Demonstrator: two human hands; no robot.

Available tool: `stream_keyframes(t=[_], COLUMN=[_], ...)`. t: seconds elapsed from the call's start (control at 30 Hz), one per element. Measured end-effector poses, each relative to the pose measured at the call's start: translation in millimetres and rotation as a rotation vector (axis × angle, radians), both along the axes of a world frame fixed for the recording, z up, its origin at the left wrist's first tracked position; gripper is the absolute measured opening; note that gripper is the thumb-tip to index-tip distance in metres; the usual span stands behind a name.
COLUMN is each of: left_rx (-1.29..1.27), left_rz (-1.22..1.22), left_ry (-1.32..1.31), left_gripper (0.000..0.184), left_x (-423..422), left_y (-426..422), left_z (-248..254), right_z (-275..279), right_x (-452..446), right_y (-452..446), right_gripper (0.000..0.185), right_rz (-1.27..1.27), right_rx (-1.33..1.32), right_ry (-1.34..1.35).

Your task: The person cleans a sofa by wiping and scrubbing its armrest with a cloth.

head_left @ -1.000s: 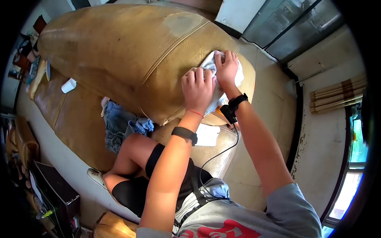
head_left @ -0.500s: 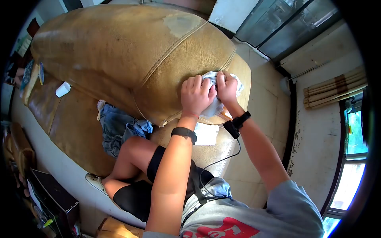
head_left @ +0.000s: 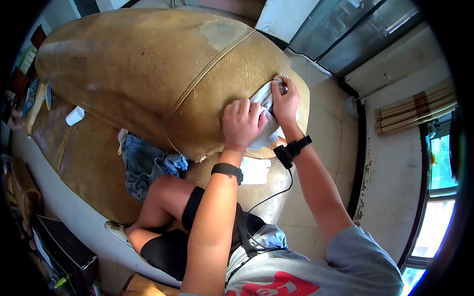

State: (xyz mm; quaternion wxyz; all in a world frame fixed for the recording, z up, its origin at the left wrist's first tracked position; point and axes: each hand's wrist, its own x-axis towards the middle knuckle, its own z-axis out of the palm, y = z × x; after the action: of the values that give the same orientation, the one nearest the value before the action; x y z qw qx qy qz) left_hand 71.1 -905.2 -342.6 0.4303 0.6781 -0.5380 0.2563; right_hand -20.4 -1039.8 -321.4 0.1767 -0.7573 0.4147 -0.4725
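A pale, whitish cloth (head_left: 269, 132) lies bunched on the end of the brown leather sofa's backrest (head_left: 217, 74). My left hand (head_left: 242, 123) has its fingers curled on the cloth's left side. Farther up and to the right, my right hand (head_left: 286, 101) pinches the upper part of the cloth. Between the hands the cloth runs in a folded strip. A flat white sheet (head_left: 256, 170), whose kind I cannot tell, rests on the seat just below.
Crumpled blue denim (head_left: 143, 163) and a hairbrush (head_left: 121, 135) lie on the sofa seat, with a white cup (head_left: 75, 115) farther left. A cable (head_left: 276, 196) hangs from the device on my right wrist. Tiled floor (head_left: 321, 123) and a wall are to the right.
My right hand has moved slightly up and away from my left hand, drawing the cloth out between them. My left hand has stayed almost in place.
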Motion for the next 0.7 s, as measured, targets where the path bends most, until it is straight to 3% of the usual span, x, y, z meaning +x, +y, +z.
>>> stream_keyframes(t=[0.23, 0.43, 0.7], left_rx=[-0.01, -0.018, -0.009], left_rz=[0.009, -0.003, 0.0], left_ry=[0.001, 0.017, 0.003], left_gripper=[0.024, 0.023, 0.022], left_x=[0.1, 0.7, 0.1], left_y=[-0.5, -1.1, 1.8], left_z=[-2.2, -1.1, 0.0], right_z=[-4.9, 11.9, -19.2], right_x=[-15.7, -48.9, -55.1], right_y=[14.4, 44.2, 57.3], right_gripper=[0.014, 0.014, 0.028], right_rz=[0.099, 0.236, 0.22], right_rx=[0.094, 0.49, 0.473], right_ry=[-0.025, 0.099, -0.311])
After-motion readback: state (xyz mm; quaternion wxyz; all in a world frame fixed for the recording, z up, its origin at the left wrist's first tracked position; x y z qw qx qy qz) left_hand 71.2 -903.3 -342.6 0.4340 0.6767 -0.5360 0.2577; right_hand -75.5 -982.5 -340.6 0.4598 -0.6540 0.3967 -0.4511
